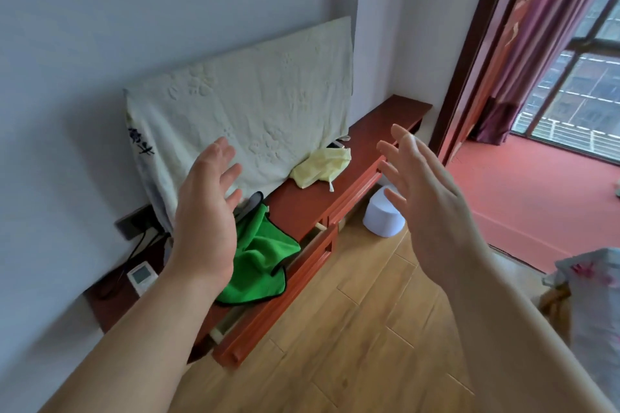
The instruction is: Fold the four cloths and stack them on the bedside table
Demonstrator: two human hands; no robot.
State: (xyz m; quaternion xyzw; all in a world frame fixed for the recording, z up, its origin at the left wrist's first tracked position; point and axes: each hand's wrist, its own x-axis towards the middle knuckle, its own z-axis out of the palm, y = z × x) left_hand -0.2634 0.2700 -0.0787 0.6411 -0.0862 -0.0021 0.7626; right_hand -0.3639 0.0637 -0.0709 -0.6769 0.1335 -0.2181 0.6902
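Observation:
A crumpled green cloth [258, 258] with a dark hem lies on the low red-brown wooden cabinet [302, 208], partly behind my left wrist. Farther right on the cabinet top sits a crumpled pale yellow cloth [320, 166]. My left hand [204, 211] is raised in the air in front of the green cloth, fingers spread and empty. Held up over the cabinet's right end is my right hand [426, 198], fingers straight, holding nothing. Neither hand touches a cloth.
A large cream towel [241, 117] covers an upright flat object on the cabinet. A white remote [142, 277] and cables lie at its left end. A white tub [382, 216] stands on the wood floor. A balcony doorway with a purple curtain [536, 43] is at right.

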